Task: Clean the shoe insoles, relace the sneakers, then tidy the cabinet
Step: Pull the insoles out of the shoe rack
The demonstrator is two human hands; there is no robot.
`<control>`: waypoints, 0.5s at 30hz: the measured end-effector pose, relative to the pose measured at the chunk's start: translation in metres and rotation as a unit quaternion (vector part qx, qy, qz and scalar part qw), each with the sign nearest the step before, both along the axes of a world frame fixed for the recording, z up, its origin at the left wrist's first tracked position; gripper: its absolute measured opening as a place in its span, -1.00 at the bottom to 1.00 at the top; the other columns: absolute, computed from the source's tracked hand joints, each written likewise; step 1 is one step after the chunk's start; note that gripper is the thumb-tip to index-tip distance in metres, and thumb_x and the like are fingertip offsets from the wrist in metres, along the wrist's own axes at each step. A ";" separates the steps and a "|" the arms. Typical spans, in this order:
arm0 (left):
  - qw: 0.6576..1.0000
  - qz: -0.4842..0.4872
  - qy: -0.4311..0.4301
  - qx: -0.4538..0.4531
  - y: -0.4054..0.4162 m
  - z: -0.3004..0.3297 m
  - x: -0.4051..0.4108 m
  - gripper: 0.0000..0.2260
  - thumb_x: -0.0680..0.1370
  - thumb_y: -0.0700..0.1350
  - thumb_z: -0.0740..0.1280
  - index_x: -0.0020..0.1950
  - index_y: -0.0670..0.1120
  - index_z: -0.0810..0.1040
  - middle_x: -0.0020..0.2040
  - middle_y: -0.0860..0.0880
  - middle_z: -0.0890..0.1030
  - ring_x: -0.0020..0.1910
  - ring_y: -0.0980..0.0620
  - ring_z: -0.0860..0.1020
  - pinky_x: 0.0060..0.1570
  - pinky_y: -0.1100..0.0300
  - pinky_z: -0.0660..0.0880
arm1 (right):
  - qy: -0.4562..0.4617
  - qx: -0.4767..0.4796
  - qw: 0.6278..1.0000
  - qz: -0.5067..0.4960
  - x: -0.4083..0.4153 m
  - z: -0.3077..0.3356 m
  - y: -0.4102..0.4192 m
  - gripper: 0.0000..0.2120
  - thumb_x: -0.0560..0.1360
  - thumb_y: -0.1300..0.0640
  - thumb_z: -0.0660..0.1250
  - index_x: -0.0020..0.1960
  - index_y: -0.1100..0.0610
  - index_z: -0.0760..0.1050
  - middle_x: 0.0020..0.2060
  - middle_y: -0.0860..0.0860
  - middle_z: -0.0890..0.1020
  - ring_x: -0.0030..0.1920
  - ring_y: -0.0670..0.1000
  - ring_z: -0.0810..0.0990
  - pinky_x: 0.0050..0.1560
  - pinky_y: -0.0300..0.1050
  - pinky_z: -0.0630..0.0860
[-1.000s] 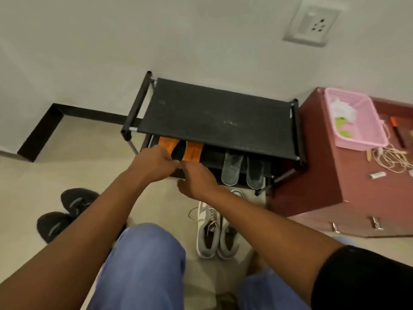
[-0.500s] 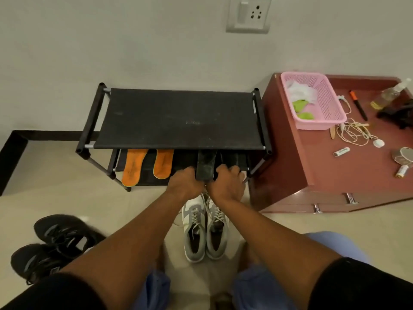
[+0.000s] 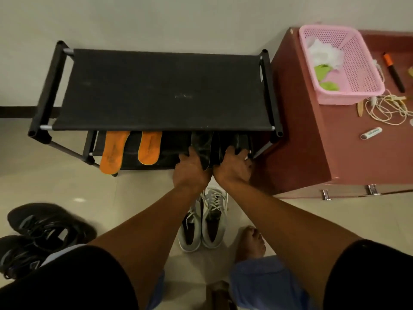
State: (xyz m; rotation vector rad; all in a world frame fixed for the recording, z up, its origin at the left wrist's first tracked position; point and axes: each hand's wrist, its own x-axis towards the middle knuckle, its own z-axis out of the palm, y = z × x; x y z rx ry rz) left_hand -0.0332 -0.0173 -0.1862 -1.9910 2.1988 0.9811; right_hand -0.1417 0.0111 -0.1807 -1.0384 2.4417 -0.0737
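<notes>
A black shoe rack (image 3: 165, 86) stands against the wall. Two orange insoles (image 3: 114, 151) lie on the left of its lower shelf. On the right of that shelf lie two dark insoles (image 3: 202, 146). My left hand (image 3: 190, 168) holds the near end of the left dark insole, and my right hand (image 3: 233, 166) holds the near end of the right one. Grey sneakers (image 3: 204, 220) with white laces sit on the floor below my hands. Black sneakers (image 3: 42, 231) lie on the floor at the left.
A red-brown cabinet (image 3: 312, 153) stands right of the rack. On top are a pink basket (image 3: 348, 68) with cloths, a tangled cord (image 3: 386, 108), an orange-capped marker (image 3: 394, 72) and a small white tube (image 3: 371, 133). My bare foot (image 3: 250, 245) rests beside the grey sneakers.
Both hands have moved from the orange insoles at the shelf's left to the dark insoles at its right and taken hold of them. The view has shifted toward the cabinet.
</notes>
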 end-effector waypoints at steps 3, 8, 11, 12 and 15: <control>1.000 0.010 -0.019 -0.015 -0.002 -0.012 -0.006 -0.18 0.48 0.20 0.49 0.57 -0.08 0.15 0.33 -0.26 0.42 0.20 -0.30 0.56 0.05 -0.11 0.61 | 0.004 0.005 1.000 0.006 -0.004 -0.011 -0.007 -0.29 0.47 -0.11 0.47 0.50 0.07 0.26 0.47 0.25 0.22 0.40 0.35 0.36 0.34 0.15 0.41; 0.999 0.043 -0.013 -0.013 -0.013 -0.024 -0.013 -0.25 0.45 0.20 0.53 0.46 -0.08 0.26 0.25 -0.22 0.49 0.18 -0.26 0.58 0.07 -0.12 0.61 | 0.018 0.042 0.999 0.009 -0.014 -0.029 -0.023 -0.16 0.44 -0.11 0.52 0.56 0.05 0.17 0.45 0.27 0.24 0.38 0.32 0.38 0.28 0.18 0.48; 0.998 0.052 -0.003 -0.022 -0.017 -0.031 -0.016 -0.29 0.44 0.19 0.53 0.42 -0.08 0.29 0.19 -0.20 0.54 0.12 -0.24 0.62 0.06 -0.14 0.63 | 0.018 0.048 0.999 -0.006 -0.018 -0.035 -0.031 -0.18 0.43 -0.07 0.54 0.54 0.05 0.19 0.43 0.28 0.28 0.37 0.31 0.39 0.25 0.19 0.50; 0.998 0.054 0.002 -0.026 -0.018 -0.033 -0.017 -0.31 0.44 0.18 0.53 0.41 -0.07 0.31 0.17 -0.19 0.56 0.10 -0.23 0.63 0.04 -0.14 0.64 | 0.017 0.050 0.999 -0.011 -0.018 -0.036 -0.033 -0.18 0.43 -0.08 0.55 0.54 0.05 0.20 0.42 0.28 0.29 0.37 0.31 0.40 0.25 0.19 0.50; 0.998 0.053 0.006 -0.033 -0.018 -0.032 -0.018 -0.37 0.45 0.13 0.53 0.38 -0.06 0.34 0.13 -0.18 0.59 0.06 -0.22 0.64 0.02 -0.15 0.65 | 0.005 0.051 0.999 -0.018 -0.021 -0.032 -0.034 -0.18 0.41 -0.12 0.56 0.53 0.04 0.24 0.43 0.25 0.29 0.38 0.29 0.39 0.26 0.18 0.50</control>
